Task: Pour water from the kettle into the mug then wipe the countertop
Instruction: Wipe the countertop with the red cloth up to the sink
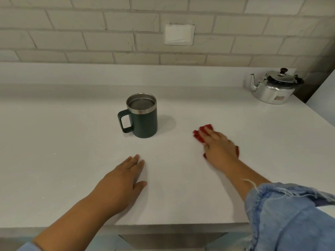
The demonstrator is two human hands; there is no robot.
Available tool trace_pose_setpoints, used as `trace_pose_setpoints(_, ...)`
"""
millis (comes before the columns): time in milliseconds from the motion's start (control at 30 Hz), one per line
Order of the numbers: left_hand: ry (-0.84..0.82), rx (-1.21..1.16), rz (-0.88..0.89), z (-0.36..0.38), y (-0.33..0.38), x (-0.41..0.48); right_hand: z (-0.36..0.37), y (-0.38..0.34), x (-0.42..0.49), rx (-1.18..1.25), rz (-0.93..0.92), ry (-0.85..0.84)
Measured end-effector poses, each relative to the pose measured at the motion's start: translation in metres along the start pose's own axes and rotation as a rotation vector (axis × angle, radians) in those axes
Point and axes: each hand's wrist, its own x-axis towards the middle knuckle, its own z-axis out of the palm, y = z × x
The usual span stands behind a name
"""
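Note:
A dark green mug (145,122) with a steel rim stands upright on the white countertop (72,142), handle to the left, liquid visible inside. A shiny metal kettle (275,87) sits at the far right corner, spout pointing left. My right hand (219,147) presses flat on a red cloth (201,133) to the right of the mug; most of the cloth is hidden under the palm. My left hand (123,182) rests flat on the counter in front of the mug, fingers together, holding nothing.
A white brick wall with a blank white cover plate (179,34) rises behind the counter. The counter's front edge (163,226) runs just below my forearms. A dark gap and a white surface (322,98) lie right of the kettle.

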Motion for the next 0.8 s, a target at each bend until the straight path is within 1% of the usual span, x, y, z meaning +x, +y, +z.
trace_pose_setpoints(100, -0.008, 0.001, 0.002, 0.0, 0.0, 0.001, 0.008, -0.029, -0.014, 0.04, -0.153, -0.015)
trace_pose_setpoints(167, -0.012, 0.007, 0.004, -0.001, -0.001, 0.001, 0.014, -0.04, -0.021, 0.129, -0.235, -0.058)
trace_pose_setpoints(200, -0.014, 0.006, 0.004, -0.001, -0.001, 0.001, 0.013, -0.044, -0.021, 0.239, -0.258, -0.106)
trace_pose_setpoints(233, -0.018, 0.005, 0.005, -0.001, -0.001, 0.002, 0.009, -0.046, -0.019, 0.421, -0.266, -0.162)
trace_pose_setpoints(267, -0.022, 0.005, 0.007, -0.002, -0.001, 0.002, 0.002, -0.046, -0.015, 0.637, -0.261, -0.192)
trace_pose_setpoints(300, -0.025, 0.005, 0.01, -0.002, -0.002, 0.002, -0.006, -0.042, -0.006, 0.812, -0.241, -0.168)
trace_pose_setpoints(333, -0.025, 0.005, 0.012, -0.002, -0.002, 0.002, -0.016, -0.035, 0.005, 0.918, -0.189, -0.11)
trace_pose_setpoints(400, -0.021, 0.001, 0.014, -0.002, -0.002, 0.001, -0.032, -0.011, 0.03, 1.02, 0.017, 0.011)
trace_pose_setpoints(433, -0.018, 0.0, 0.015, -0.001, -0.002, 0.001, -0.037, 0.003, 0.041, 1.011, 0.137, 0.047)
trace_pose_setpoints(467, -0.015, 0.0, 0.015, -0.001, -0.001, 0.001, -0.038, 0.018, 0.051, 0.906, 0.233, 0.056)
trace_pose_setpoints(500, -0.014, -0.001, 0.015, -0.001, -0.002, 0.001, -0.036, 0.032, 0.058, 0.664, 0.285, 0.013)
trace_pose_setpoints(533, -0.014, -0.004, 0.013, -0.001, -0.002, 0.001, -0.031, 0.042, 0.062, 0.389, 0.3, -0.063)
trace_pose_setpoints(567, -0.013, -0.008, 0.01, 0.0, -0.002, 0.001, -0.024, 0.046, 0.064, 0.165, 0.297, -0.105)
trace_pose_setpoints(600, -0.012, -0.011, 0.007, 0.0, -0.003, 0.001, -0.021, 0.042, 0.065, 0.044, 0.289, -0.113)
trace_pose_setpoints(633, -0.01, -0.013, 0.003, 0.001, -0.003, 0.001, -0.018, 0.034, 0.065, 0.005, 0.285, -0.107)
trace_pose_setpoints(667, -0.006, -0.014, -0.001, 0.002, -0.004, 0.001, -0.016, 0.023, 0.067, 0.017, 0.267, -0.09)
trace_pose_setpoints(700, -0.001, -0.014, -0.002, 0.002, -0.004, 0.002, -0.014, 0.009, 0.067, 0.016, 0.216, -0.088)
trace_pose_setpoints(800, 0.007, -0.018, 0.001, 0.003, -0.004, 0.002, -0.003, -0.038, 0.057, -0.007, -0.031, -0.069)
